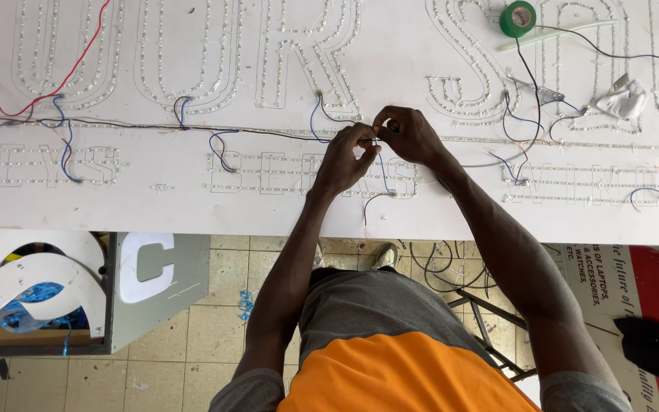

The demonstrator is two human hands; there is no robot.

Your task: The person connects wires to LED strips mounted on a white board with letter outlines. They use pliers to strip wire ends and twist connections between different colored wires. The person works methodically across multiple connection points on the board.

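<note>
Left hand: we see the left hand (347,159) at centre frame, fingers curled tight, thumb and fingertips pinched on a thin wire end.
Right hand: the right hand (409,134) sits just right of it, touching it at the fingertips, fingers closed in a pinch on the same spot.
Held thing: thin blue and dark wire (381,169), pinched between both hands, then dropping down toward the lower edge of the board; we can't tell if it is one strand or two twisted ends, too small.
Work surface: large white flat sign board (192,206) fills the upper half of the frame, with letter outlines traced in rows of small white LED modules (299,57).
Wiring: long dark wire run (146,126) crosses the board left to right into the hands; short blue wire loops (221,151) hang off it; red wire (62,80) curves in the upper left.
Upper right: green roll of tape (518,18) lies on the board, well apart from the hands; crumpled white scrap (625,99) near it, lower right of the roll.
Lower left: white moulded letter shapes (36,275) and a grey panel with a white letter (150,267) sit on the tiled floor (207,336).
Lower centre: we see the person's orange and grey shirt (398,366).
Lower right: printed red and white banner (619,282) lies on the floor.
</note>
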